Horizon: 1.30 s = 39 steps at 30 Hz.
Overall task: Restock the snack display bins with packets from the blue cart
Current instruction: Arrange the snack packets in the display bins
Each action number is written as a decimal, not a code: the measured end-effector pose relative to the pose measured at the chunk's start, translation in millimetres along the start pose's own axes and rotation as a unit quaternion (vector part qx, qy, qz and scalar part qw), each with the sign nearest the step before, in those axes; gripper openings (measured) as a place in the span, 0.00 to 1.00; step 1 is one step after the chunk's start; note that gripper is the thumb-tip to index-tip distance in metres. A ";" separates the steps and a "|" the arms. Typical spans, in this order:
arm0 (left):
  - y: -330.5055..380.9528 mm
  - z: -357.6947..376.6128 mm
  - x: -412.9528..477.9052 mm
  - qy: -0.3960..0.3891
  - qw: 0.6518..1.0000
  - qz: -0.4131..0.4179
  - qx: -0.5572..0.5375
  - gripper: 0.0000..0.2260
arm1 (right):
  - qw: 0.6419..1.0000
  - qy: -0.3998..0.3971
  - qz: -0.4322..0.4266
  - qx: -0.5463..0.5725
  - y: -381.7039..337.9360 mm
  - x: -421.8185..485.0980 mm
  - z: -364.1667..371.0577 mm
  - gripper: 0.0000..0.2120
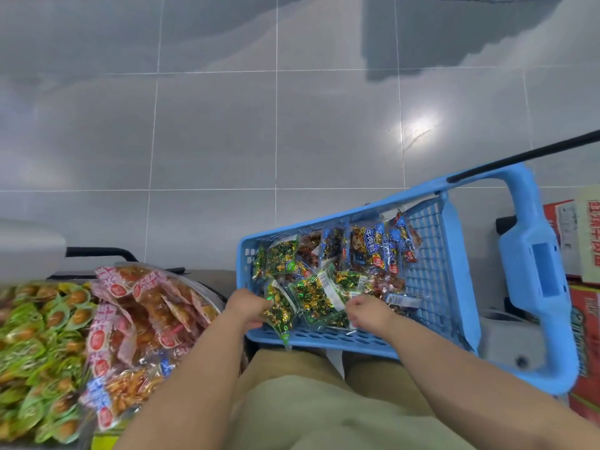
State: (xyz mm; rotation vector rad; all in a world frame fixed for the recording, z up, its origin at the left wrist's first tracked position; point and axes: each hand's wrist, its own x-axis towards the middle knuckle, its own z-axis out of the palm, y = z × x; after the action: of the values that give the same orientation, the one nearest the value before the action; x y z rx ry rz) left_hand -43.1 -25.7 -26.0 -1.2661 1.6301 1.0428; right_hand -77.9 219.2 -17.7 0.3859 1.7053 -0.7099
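Closest to me are the person's khaki shorts [308,401], with both bare forearms reaching out over them into the blue plastic lattice cart [461,287]. The left hand [248,308] sits at the cart's near-left corner, fingers and thumb curled round the edge of a green-and-gold foil snack packet [281,316], which hangs partly over the near rim just to that hand's right. The right hand [368,311] is knuckles-up, fingers bent down into the loose pile of similar green-and-gold packets [316,295] lying between the two hands; I cannot tell whether it has hold of any. Farther back in the cart, blue-and-red snack packets [367,251] lean against the far wall. Off to the person's left, well apart from the cart, lie a heap of red-and-pink packets [143,319] and, beyond it, a heap of green-wrapped snacks [39,352]. Red cartons [584,336] stand right of the cart handle [535,271]. Grey tiled floor [211,125] stretches away behind.
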 end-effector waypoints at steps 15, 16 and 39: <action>30.6 4.5 -47.7 -0.294 0.939 0.087 -0.154 0.19 | 0.870 -0.041 -0.040 0.491 -30.2 -15.4 -0.5 0.19; 33.2 12.8 -42.7 -0.277 0.949 0.086 -0.122 0.17 | 0.867 0.004 -0.026 0.497 -22.5 -12.8 -5.4 0.18; 23.0 42.4 4.8 -0.053 0.937 0.259 0.228 0.13 | 0.887 0.125 0.032 0.443 53.1 -15.5 -25.6 0.23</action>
State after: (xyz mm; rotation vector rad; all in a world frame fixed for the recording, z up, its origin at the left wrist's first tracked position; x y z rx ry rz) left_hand -61.9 16.1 -41.7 -0.4727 2.0253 0.9288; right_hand -61.5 277.7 -12.9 1.2047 1.4978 -1.4250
